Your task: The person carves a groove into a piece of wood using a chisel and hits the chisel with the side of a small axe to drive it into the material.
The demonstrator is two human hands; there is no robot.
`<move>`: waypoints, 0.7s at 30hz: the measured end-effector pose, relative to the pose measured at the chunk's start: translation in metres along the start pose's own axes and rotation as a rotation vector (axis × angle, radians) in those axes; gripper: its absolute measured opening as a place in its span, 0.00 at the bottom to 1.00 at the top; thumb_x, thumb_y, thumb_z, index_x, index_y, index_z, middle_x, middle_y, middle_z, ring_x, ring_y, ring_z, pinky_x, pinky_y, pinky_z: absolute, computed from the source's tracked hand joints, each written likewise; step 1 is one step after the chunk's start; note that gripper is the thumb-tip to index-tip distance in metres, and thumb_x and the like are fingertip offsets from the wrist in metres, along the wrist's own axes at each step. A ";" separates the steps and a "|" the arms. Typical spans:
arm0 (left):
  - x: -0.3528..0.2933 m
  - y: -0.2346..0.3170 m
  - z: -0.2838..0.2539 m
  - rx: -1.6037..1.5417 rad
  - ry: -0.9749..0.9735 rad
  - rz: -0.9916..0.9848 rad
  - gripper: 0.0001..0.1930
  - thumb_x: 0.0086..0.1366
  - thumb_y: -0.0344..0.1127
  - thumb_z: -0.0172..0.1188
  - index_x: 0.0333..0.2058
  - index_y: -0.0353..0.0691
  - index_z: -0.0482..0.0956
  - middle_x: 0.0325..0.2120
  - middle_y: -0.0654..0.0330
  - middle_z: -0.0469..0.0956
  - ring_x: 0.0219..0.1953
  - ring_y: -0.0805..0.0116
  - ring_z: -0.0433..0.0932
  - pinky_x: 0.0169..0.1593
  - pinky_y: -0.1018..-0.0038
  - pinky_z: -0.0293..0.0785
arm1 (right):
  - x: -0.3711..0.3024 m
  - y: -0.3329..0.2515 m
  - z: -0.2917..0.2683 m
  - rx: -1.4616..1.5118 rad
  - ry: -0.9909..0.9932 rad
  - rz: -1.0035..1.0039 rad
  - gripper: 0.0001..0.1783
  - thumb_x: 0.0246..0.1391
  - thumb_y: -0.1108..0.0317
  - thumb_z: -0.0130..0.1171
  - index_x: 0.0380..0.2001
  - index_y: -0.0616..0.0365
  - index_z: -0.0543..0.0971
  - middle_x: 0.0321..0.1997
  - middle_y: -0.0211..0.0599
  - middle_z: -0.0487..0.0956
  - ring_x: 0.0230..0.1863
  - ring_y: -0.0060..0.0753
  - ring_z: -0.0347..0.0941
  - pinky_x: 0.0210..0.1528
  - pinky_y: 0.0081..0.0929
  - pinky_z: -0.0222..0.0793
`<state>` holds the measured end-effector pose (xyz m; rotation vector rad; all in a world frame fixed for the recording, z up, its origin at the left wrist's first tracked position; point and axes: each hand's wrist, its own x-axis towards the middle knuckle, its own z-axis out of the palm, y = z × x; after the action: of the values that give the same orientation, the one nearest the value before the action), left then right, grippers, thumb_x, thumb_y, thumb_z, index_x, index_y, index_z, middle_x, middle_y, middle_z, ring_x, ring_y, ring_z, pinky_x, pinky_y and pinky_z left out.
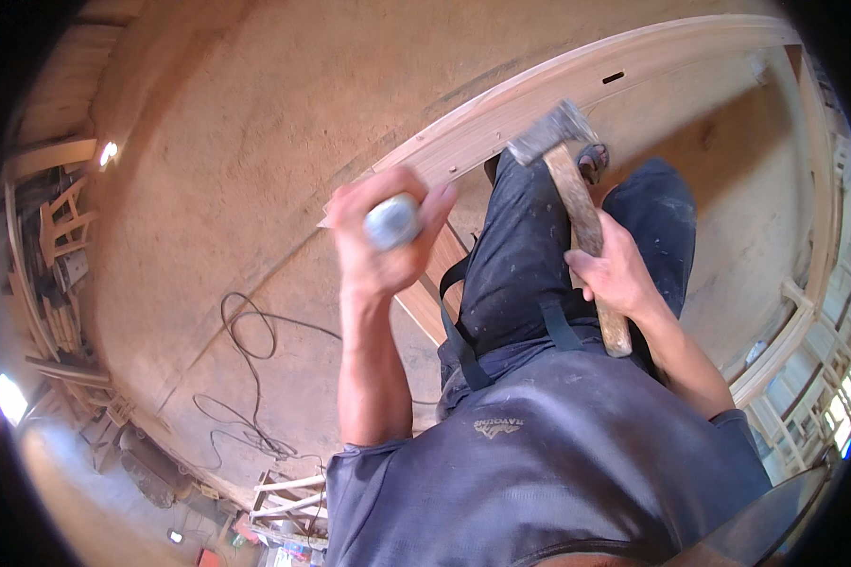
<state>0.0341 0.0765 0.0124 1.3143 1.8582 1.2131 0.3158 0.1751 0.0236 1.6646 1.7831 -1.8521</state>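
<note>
Holds in the right hand (619,265) a hammer with a blunt grey metal head and a worn brown wooden handle (575,197), with fingers wrapped around the lower half of the handle, head tilted up and away over dark, dusty trousers (515,265), butt near the lap. Grips in the left hand (373,241) an object with a rounded silver-grey end (392,222), with fingers curled closed around it, in front of the left part of a long, pale wooden board (487,128) with 1 dark slot (614,77). Should handle as stiff, sturdy and head-heavy, with a dry, fairly grippy handle; best to take hold of low on the wood, well behind the head. Seems hard and perhaps slippery at the silver-grey end; probably best held by the sides, as in the closed fist. Cannot name the left-hand object: mostly hidden in the fist, blurred, and seen nearly end-on. Cannot make out fine detail on the blurred hammer head, nor judge its gap from the board; cannot see much of the board behind the left fist.
</note>
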 end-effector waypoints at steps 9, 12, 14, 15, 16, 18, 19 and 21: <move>0.001 0.010 -0.045 -0.705 0.629 0.037 0.16 0.68 0.26 0.53 0.21 0.46 0.63 0.14 0.66 0.59 0.17 0.73 0.59 0.27 0.69 0.60 | 0.031 0.018 0.011 0.015 -0.010 0.174 0.17 0.54 0.73 0.60 0.46 0.68 0.72 0.22 0.35 0.76 0.17 0.24 0.73 0.20 0.26 0.71; -0.007 -0.009 -0.036 -0.722 0.586 -0.005 0.14 0.68 0.26 0.54 0.22 0.46 0.65 0.14 0.64 0.62 0.17 0.72 0.61 0.27 0.68 0.63 | 0.038 0.028 0.022 -0.057 -0.031 0.175 0.17 0.54 0.73 0.60 0.46 0.67 0.72 0.22 0.34 0.76 0.17 0.25 0.74 0.21 0.26 0.72; -0.010 -0.017 -0.032 -0.691 0.576 -0.014 0.14 0.68 0.26 0.54 0.22 0.45 0.65 0.14 0.64 0.62 0.17 0.72 0.62 0.27 0.68 0.64 | 0.041 0.030 0.023 -0.016 -0.048 0.206 0.20 0.55 0.73 0.61 0.50 0.67 0.72 0.23 0.33 0.77 0.18 0.23 0.74 0.22 0.25 0.72; -0.011 -0.021 -0.030 -0.675 0.570 -0.018 0.14 0.68 0.26 0.54 0.22 0.45 0.65 0.14 0.64 0.62 0.17 0.72 0.62 0.27 0.68 0.65 | 0.042 0.029 0.022 0.020 -0.060 0.227 0.22 0.55 0.74 0.61 0.52 0.68 0.72 0.23 0.33 0.77 0.18 0.23 0.74 0.22 0.25 0.72; -0.011 -0.023 -0.028 -0.689 0.575 -0.020 0.14 0.67 0.26 0.54 0.22 0.45 0.65 0.14 0.64 0.63 0.17 0.72 0.62 0.27 0.68 0.65 | 0.044 0.027 0.020 0.055 -0.070 0.243 0.23 0.55 0.74 0.61 0.54 0.68 0.71 0.23 0.33 0.77 0.18 0.23 0.74 0.22 0.24 0.72; -0.012 -0.028 -0.023 -0.716 0.583 -0.023 0.13 0.67 0.25 0.54 0.22 0.45 0.65 0.14 0.64 0.63 0.17 0.72 0.62 0.27 0.68 0.65 | 0.044 0.022 0.017 0.026 -0.091 0.265 0.27 0.55 0.74 0.61 0.58 0.69 0.70 0.23 0.33 0.77 0.18 0.22 0.74 0.22 0.24 0.72; -0.013 -0.033 -0.021 -0.775 0.593 0.031 0.12 0.66 0.22 0.57 0.24 0.39 0.68 0.15 0.60 0.68 0.15 0.69 0.66 0.23 0.69 0.66 | 0.044 0.021 0.016 0.012 -0.103 0.275 0.28 0.55 0.75 0.61 0.60 0.69 0.69 0.23 0.33 0.77 0.18 0.22 0.74 0.22 0.24 0.72; -0.016 -0.033 -0.019 -0.703 0.557 -0.005 0.12 0.66 0.23 0.55 0.24 0.42 0.67 0.15 0.62 0.66 0.16 0.71 0.64 0.26 0.69 0.66 | 0.043 0.024 0.016 0.009 -0.097 0.264 0.30 0.55 0.74 0.61 0.61 0.70 0.68 0.23 0.33 0.76 0.18 0.22 0.73 0.21 0.23 0.72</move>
<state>0.0100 0.0515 -0.0103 0.6152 1.5017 2.1263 0.3042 0.1808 -0.0269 1.6860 1.4414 -1.7928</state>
